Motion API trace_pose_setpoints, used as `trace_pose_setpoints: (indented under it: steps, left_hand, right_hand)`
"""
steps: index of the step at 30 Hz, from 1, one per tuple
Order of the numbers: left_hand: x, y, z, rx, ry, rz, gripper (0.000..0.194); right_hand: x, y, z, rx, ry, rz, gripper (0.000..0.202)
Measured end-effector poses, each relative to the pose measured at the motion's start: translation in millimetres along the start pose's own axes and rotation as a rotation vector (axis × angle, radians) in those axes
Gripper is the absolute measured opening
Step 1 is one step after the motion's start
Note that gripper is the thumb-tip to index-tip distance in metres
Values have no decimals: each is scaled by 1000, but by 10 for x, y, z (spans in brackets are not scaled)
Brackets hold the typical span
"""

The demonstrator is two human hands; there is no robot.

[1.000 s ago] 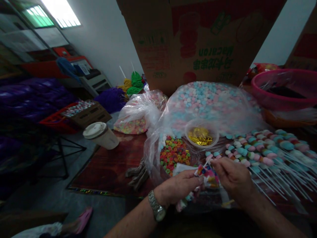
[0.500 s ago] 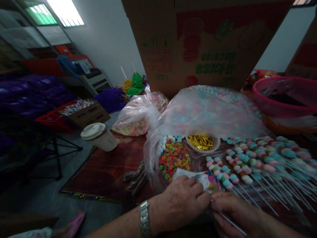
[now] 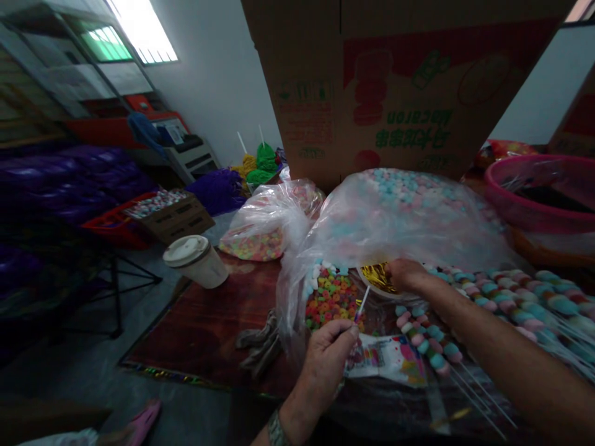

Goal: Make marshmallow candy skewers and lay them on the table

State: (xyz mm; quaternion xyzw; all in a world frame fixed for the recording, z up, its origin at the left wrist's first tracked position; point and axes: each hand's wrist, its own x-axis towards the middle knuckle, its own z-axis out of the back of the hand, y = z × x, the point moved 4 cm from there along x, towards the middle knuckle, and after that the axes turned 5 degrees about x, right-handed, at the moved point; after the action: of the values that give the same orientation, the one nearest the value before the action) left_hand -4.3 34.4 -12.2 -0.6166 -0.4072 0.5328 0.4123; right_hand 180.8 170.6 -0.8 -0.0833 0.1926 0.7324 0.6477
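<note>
My left hand is closed around a white stick and the gathered neck of a printed plastic bag. The stick points up and slightly right out of the fist. The bag, white with coloured patches, lies to the right of the fist. My right hand is at the right side of a round bowl of gold twist ties. Its fingers are curled down at the ties; what they pinch is hidden. Below this hand lie marshmallow skewers in pink, blue and white.
Fruit-coloured ring candies lie left of the bowl. Behind is a large clear bag of marshmallows, before a tall cardboard box. A lidded paper cup and grey gloves are on the left; a pink basin stands right.
My right hand has left the stick and moved up to the bowl of gold ties. My left hand has turned, and the stick now points upward. The camera view has shifted slightly.
</note>
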Motion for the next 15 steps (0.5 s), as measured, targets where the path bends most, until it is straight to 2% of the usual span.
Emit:
trace_pose_setpoints:
  steps: [4, 6, 8, 11, 13, 15]
  left_hand:
    - [-2, -52, -31, -66, -3, 11, 17]
    - [1, -73, -74, -82, 5, 6, 16]
    - [5, -76, -109, -96, -6, 15, 15]
    - [4, -75, -149, -103, -16, 16, 15]
    - [-3, -86, -180, -81, 7, -7, 15]
    - [-16, -97, -209, -76, 36, -24, 15]
  right_hand:
    - [-102, -166, 153, 31, -48, 42, 18]
    - [-237, -194, 234, 69, -118, 75, 17]
    - [-457, -133, 225, 113, -178, 115, 25]
    - [-921, 139, 13, 271, -197, 260, 40]
    - [-1237, 368, -171, 530, -179, 437, 45]
    - [-1441, 496, -335, 799, -149, 472, 47]
